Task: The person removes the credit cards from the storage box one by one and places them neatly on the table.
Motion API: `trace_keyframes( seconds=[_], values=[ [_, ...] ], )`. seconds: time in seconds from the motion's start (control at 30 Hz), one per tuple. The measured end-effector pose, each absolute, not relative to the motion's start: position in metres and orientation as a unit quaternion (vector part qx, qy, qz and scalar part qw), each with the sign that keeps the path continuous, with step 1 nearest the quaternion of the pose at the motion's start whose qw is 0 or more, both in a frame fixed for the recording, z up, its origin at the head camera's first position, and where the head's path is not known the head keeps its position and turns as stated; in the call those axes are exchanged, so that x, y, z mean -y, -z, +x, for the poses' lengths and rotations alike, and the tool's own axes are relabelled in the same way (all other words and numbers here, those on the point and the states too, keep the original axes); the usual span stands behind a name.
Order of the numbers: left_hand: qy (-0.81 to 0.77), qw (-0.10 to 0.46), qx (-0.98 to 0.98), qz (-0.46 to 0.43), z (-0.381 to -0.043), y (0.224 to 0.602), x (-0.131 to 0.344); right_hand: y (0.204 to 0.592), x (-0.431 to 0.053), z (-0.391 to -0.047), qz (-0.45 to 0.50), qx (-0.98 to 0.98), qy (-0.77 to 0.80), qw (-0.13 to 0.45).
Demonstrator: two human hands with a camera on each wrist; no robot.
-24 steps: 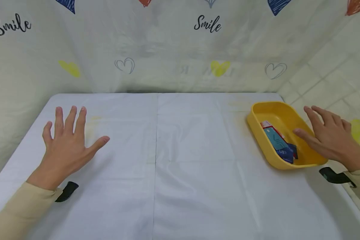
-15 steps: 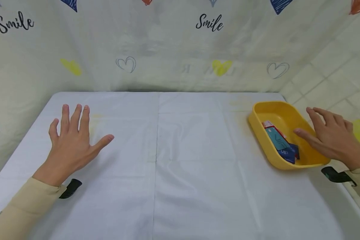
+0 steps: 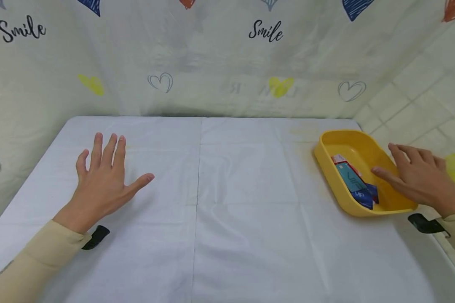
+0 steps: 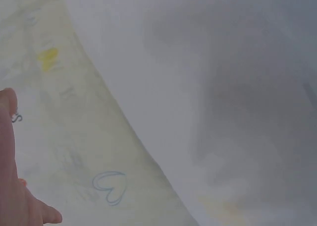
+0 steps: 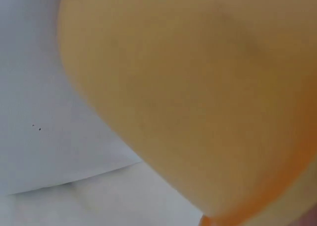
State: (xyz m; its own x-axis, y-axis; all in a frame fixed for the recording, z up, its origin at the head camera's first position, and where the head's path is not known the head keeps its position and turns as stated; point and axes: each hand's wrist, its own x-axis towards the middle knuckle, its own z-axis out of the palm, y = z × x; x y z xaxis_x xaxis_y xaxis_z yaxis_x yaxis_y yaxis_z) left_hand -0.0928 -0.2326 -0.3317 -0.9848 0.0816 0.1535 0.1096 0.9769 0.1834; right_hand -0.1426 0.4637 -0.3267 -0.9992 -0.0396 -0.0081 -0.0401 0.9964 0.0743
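At the right side of the white-covered table (image 3: 246,235) stands a yellow plastic bin (image 3: 330,185). Inside it lie small flat packets: a teal one with a red edge (image 3: 350,176) and dark blue ones (image 3: 363,198). My right hand (image 3: 421,179) is at the bin's right rim, thumb over the inside, fingers loosely bent and holding nothing. In the right wrist view the bin's wall (image 5: 173,87) fills most of the picture. Spread wide over the table's left part, my left hand (image 3: 104,185) holds nothing; its thumb and fingers (image 4: 7,156) edge into the left wrist view.
Behind the table hangs a pale curtain (image 3: 208,50) printed with hearts, flags and "Smile". It continues along the right side with a grid pattern. Both wrists wear dark bands (image 3: 96,237) below beige sleeves (image 3: 34,261).
My left hand has drifted right over the table, fingers still spread. My right hand has dipped slightly at the bin's rim. The bin and its packets stay put.
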Motion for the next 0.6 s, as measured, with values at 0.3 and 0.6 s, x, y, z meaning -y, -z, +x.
trace_keyframes(
  seconds=[0.3,0.6],
  values=[
    [0.092,0.084,0.99,-0.065,-0.092,0.33,0.22,0.331,-0.47,-0.142,-0.021,-0.998,-0.06,0.012],
    [0.096,0.088,0.988,-0.08,-0.092,0.328,0.209,0.338,-0.478,-0.144,-0.013,-0.998,-0.064,0.025]
  ],
)
